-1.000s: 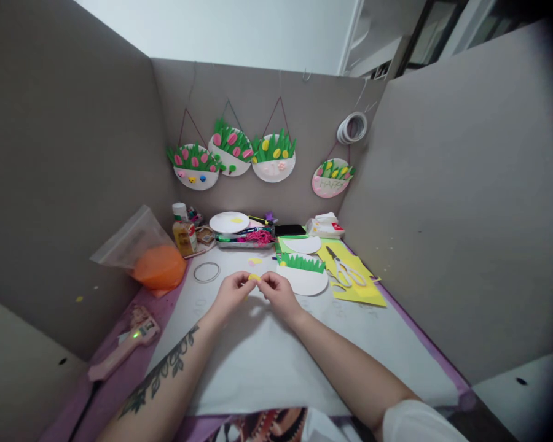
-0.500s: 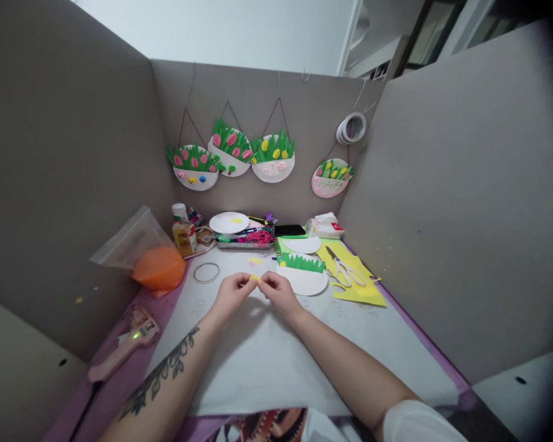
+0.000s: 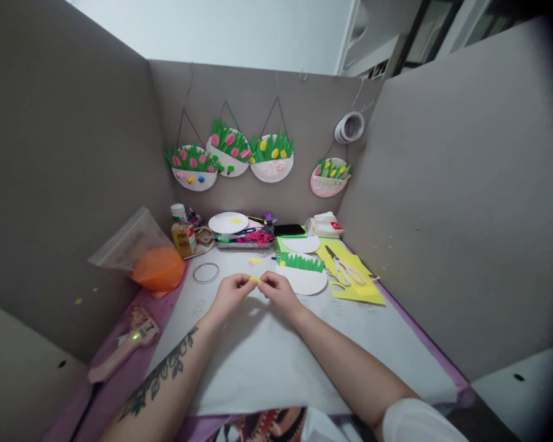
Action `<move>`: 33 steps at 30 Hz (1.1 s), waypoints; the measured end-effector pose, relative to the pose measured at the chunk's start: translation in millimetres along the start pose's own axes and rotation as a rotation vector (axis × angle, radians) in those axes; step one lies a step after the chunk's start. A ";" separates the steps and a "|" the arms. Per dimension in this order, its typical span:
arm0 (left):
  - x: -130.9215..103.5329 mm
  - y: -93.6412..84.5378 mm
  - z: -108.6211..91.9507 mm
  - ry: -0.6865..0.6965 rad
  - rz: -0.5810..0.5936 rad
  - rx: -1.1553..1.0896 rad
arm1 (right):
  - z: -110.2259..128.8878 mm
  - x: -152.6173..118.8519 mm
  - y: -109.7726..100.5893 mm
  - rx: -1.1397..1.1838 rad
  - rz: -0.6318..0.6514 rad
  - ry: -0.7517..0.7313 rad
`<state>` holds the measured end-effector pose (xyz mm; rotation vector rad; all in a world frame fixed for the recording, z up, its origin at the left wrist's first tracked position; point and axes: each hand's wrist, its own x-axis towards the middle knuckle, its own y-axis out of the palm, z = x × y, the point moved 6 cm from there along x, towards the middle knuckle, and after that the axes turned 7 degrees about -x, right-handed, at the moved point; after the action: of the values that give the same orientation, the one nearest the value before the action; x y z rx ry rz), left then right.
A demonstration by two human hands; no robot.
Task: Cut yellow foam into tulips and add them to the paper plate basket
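A small yellow paper piece point(image 3: 254, 279) is pinched between my two hands, above the white sheet point(image 3: 258, 362). My left hand point(image 3: 233, 292) is closed on its left side, and my right hand point(image 3: 279, 293) is closed on its right. Just beyond my right hand lies a white paper plate shape point(image 3: 304, 282) with a green paper grass strip point(image 3: 301, 263) along its top. Small yellow and pink scraps point(image 3: 254, 262) rest on the sheet past my fingertips.
Scissors point(image 3: 344, 268) lie on yellow paper point(image 3: 362, 294) at the right. A tray of supplies point(image 3: 244, 241), glue bottle point(image 3: 184, 236), and bag of orange material point(image 3: 159, 267) stand behind and left. A glue gun point(image 3: 124, 351) lies left. Decorated plates point(image 3: 271, 169) hang on the back panel.
Both hands stay in nearly the same place, with the yellow piece still between the fingers. A little yellow now shows below my left fingers. The view has shifted very slightly.
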<state>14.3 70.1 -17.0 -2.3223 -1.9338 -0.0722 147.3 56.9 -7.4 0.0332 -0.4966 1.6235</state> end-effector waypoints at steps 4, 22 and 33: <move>-0.2 -0.5 0.0 -0.003 -0.005 -0.002 | 1.2 -0.3 -0.1 0.009 0.006 -0.003; -1.4 0.7 -2.9 -0.022 0.009 -0.003 | -3.7 1.3 0.5 -0.002 0.042 -0.006; -3.5 3.1 -5.7 -0.021 0.025 0.045 | -8.2 2.3 3.2 -0.006 0.103 -0.002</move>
<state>16.9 65.4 -12.0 -2.3271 -1.8952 -0.0025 146.2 61.8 -15.1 0.0045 -0.5121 1.7224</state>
